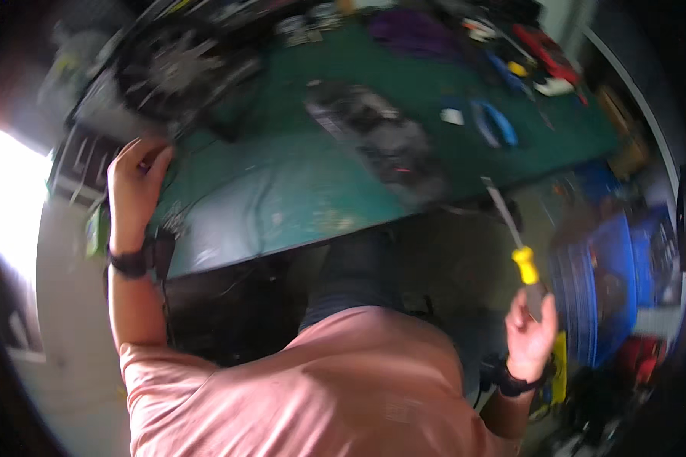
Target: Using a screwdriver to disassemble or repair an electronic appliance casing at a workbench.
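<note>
My right hand (530, 331) grips a screwdriver (524, 264) by its yellow and dark handle. Its long metal shaft points up and away, just off the bench's near edge at the right. At the bench's left end is my left hand (139, 183), its fingers curled toward the thumb; something small and dark may be between them, but blur hides what. On the green bench top (282, 183), between and beyond my hands, lies a long black device (381, 141) with rounded ends. Neither hand touches it.
A dark spoked wheel assembly (171, 72) stands at the far left. Blue-handled pliers (497, 124), a small white piece (452, 116), a purple cloth (411, 34) and a red tool (545, 53) lie at the far right. Blue plastic bins (602, 282) stand beside the bench on the right.
</note>
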The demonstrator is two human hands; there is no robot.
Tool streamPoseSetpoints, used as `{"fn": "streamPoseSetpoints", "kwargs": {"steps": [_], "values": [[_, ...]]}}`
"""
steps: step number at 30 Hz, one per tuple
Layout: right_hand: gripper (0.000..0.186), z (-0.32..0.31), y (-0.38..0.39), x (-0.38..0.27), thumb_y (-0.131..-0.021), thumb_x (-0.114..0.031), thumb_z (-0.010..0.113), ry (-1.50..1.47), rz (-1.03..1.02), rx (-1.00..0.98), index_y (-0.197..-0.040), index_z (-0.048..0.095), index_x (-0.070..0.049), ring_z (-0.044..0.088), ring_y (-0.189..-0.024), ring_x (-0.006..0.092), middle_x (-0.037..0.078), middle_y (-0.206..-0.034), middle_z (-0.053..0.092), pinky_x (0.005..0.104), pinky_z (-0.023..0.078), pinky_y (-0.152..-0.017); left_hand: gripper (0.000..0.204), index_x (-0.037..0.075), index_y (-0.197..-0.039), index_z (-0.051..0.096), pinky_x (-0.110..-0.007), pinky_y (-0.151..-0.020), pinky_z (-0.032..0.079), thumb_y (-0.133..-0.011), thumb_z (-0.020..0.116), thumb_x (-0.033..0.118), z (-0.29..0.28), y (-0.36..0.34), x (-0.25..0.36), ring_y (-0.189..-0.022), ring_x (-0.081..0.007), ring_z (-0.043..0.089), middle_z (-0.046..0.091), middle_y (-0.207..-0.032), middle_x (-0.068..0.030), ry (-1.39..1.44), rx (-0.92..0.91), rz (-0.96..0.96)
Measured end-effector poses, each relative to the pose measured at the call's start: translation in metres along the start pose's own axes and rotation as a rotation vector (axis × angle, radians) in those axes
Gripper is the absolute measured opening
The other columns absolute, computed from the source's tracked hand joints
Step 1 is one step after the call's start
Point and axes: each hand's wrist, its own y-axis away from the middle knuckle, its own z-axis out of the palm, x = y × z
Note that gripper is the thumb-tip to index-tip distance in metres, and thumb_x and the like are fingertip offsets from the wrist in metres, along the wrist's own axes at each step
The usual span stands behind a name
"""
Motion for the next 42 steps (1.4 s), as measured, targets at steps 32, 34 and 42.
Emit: {"fn": "streamPoseSetpoints", "kwargs": {"steps": [32, 34, 42], "values": [[0.027, -0.021, -0.006, -0.021, -0.076, -0.014, 0.069, 0.688, -0.549, -0.362, -0.098, 0.065, 0.001, 0.067, -0.077, 0.0284, 0.017, -0.085, 0.066, 0.0334, 0.05, -0.07, 0.083, -0.001, -0.119, 0.055, -0.05, -0.104, 0.037, -0.047, 0.087, 0.025, 0.135, -0.013, 0.251, -0.114, -0.0368, 0.05, 0.058, -0.117, -0.0168, -0.31, -0.706, 1.187], [0.026, -0.024, -0.006, -0.015, -0.076, -0.014, 0.068, 0.703, -0.547, -0.352, -0.097, 0.065, 0.001, 0.067, -0.076, 0.0294, 0.017, -0.084, 0.066, 0.0338, 0.051, -0.069, 0.079, 0.0, -0.119, 0.056, -0.05, -0.103, 0.038, -0.05, 0.086, 0.023, 0.134, -0.01, 0.25, -0.113, -0.0365, 0.052, 0.059, -0.116, -0.0163, -0.3, -0.719, 1.194], [0.024, -0.026, -0.02, 0.007, -0.078, -0.015, 0.068, 0.563, -0.496, -0.338, -0.096, 0.065, 0.001, 0.068, -0.075, 0.027, 0.016, -0.083, 0.067, 0.0338, 0.051, -0.067, 0.079, 0.001, -0.117, 0.056, -0.048, -0.097, 0.042, -0.049, 0.087, 0.026, 0.138, -0.011, 0.255, -0.109, -0.0366, 0.054, 0.06, -0.115, -0.0149, -0.3, -0.713, 1.226]]}}
